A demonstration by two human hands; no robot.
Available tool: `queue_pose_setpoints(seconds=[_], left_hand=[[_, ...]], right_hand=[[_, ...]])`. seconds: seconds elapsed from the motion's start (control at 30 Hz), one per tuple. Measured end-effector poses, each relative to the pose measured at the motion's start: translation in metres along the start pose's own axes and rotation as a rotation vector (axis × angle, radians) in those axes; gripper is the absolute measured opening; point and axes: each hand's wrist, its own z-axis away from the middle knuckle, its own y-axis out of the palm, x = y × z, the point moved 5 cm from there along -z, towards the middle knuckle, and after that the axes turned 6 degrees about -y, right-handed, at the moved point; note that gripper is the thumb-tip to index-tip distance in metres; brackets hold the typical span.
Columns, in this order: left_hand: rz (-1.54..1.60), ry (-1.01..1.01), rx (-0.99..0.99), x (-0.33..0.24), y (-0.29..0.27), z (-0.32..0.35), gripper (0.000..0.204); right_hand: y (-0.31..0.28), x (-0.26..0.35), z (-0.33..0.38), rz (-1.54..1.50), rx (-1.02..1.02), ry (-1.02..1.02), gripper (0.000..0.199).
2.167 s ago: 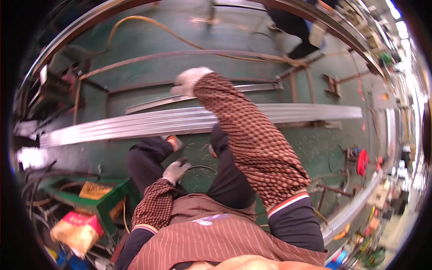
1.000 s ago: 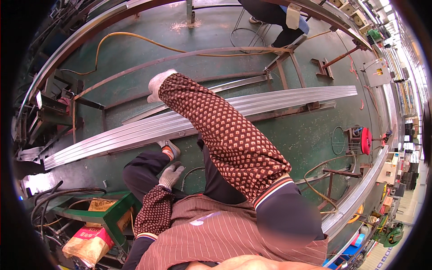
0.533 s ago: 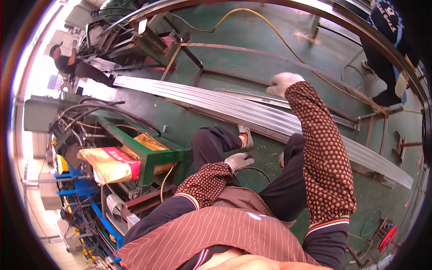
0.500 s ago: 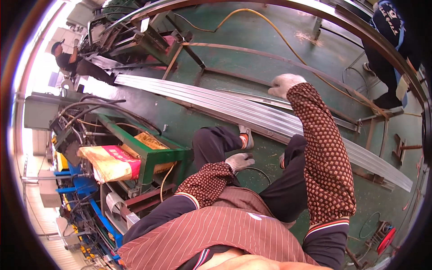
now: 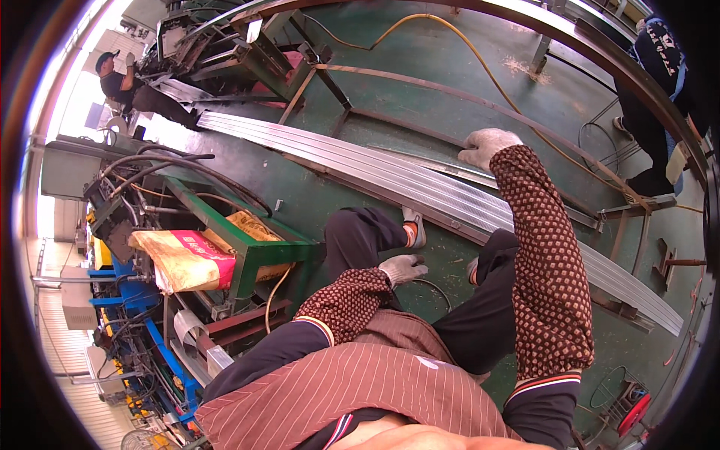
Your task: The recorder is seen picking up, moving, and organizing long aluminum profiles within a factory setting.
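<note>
Long silvery ribbed metal profiles (image 5: 352, 163) lie side by side in a bundle, running from the far left to the near right across my front. My right hand (image 5: 489, 148), in a pale work glove, is raised beyond the bundle with its fingers curled in. It appears next to a dark frame rail (image 5: 409, 129); anything inside the fingers is hidden. My left hand (image 5: 405, 268), also gloved, hovers at or rests near my thigh, its fingers loosely stretched and nothing visible in them. Patterned sleeve covers are on both forearms.
On the left stands a green metal frame (image 5: 270, 259) with a printed sack (image 5: 191, 259) on it, beside machinery. A yellow hose (image 5: 480, 64) crosses the green floor. One person (image 5: 142, 97) is at the far left, another (image 5: 652, 97) at the far right. A red reel (image 5: 634, 414) sits lower right.
The view has shifted slightly, so the background sits a little lower and to the right. My right hand stays raised and curled; my left hand keeps its place by the thigh.
</note>
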Motion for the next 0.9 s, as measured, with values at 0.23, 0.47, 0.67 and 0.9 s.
queue_pose_setpoints(seconds=[0.23, 0.47, 0.67, 0.9], left_hand=[[0.01, -0.008, 0.009, -0.012, -0.005, 0.01, 0.062], [0.021, -0.068, 0.023, -0.009, -0.005, 0.009, 0.062], [0.007, -0.09, 0.016, -0.007, -0.006, 0.008, 0.062], [0.016, -0.09, 0.023, -0.007, -0.004, 0.009, 0.062]], right_hand=[[-0.002, -0.004, 0.006, -0.011, -0.011, 0.012, 0.054], [-0.003, -0.002, 0.006, -0.004, -0.001, 0.02, 0.053], [0.001, -0.005, -0.001, 0.008, -0.009, 0.012, 0.053], [0.0, -0.004, 0.0, 0.011, -0.003, 0.011, 0.053]])
